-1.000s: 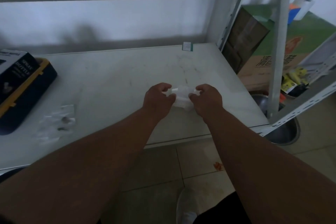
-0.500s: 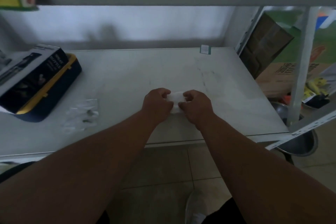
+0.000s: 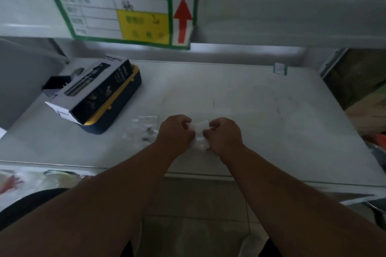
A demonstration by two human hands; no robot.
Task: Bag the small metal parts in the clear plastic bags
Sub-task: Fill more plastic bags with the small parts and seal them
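Small clear bag point(image 3: 200, 131), crumpled and whitish, pinched tight between left hand point(image 3: 175, 132) and right hand point(image 3: 224, 134) above the surface point(image 3: 261, 110)

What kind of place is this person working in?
Probably a storeroom or small warehouse: a white metal shelf serves as the bench, a green stock label hangs above, and cardboard boxes sit alongside.

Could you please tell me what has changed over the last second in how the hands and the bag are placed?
The view tilted up and swung right, bringing a green sign into sight. The left hand and right hand drew closer together, folding the clear plastic bag smaller between them. Unchanged: both hands pinch that bag; the filled bags and the dark box lie on the shelf.
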